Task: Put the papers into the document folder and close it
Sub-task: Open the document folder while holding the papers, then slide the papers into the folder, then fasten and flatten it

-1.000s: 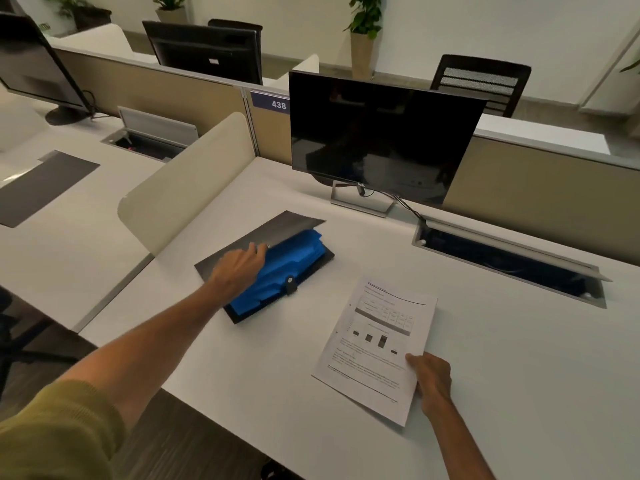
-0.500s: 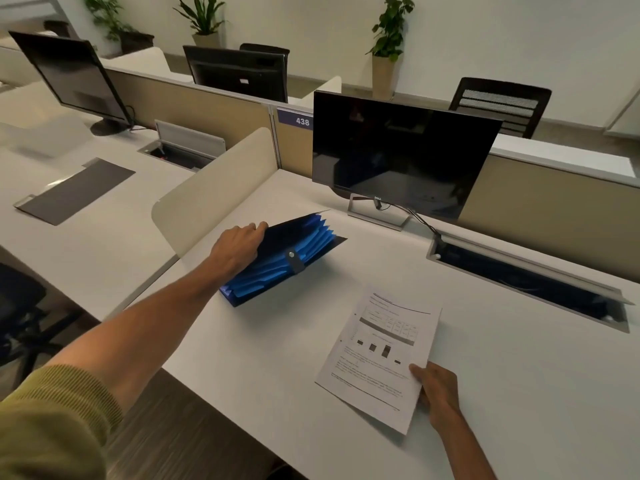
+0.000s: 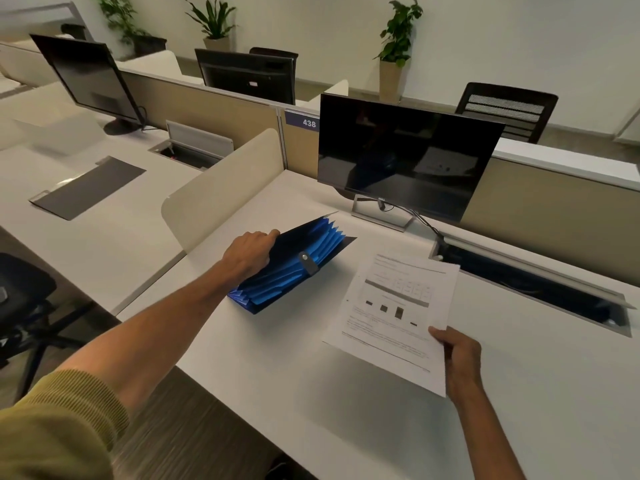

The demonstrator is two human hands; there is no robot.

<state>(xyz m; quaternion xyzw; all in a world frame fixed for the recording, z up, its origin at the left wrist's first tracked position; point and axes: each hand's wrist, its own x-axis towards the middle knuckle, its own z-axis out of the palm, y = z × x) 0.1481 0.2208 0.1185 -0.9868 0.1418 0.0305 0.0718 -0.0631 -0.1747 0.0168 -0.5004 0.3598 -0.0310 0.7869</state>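
A blue accordion document folder [image 3: 294, 268] with a dark cover lies on the white desk [image 3: 277, 358], its pleated pockets fanned towards me and a grey clasp tab hanging over them. My left hand [image 3: 249, 252] grips the folder's raised dark flap at its left edge. To the right, printed white papers [image 3: 394, 313] are lifted slightly off the desk, casting a shadow. My right hand [image 3: 457, 355] pinches their lower right edge, thumb on top.
A black monitor [image 3: 405, 157] on a silver stand sits behind the folder, its cable running to an open cable tray [image 3: 533, 289] at the right. A cream divider panel [image 3: 221, 188] borders the desk on the left. An office chair [image 3: 20, 306] stands at the lower left.
My left hand has raised the folder's flap and the pockets have fanned open. My right hand has lifted the papers off the desk. The camera has tilted, shifting the scene.
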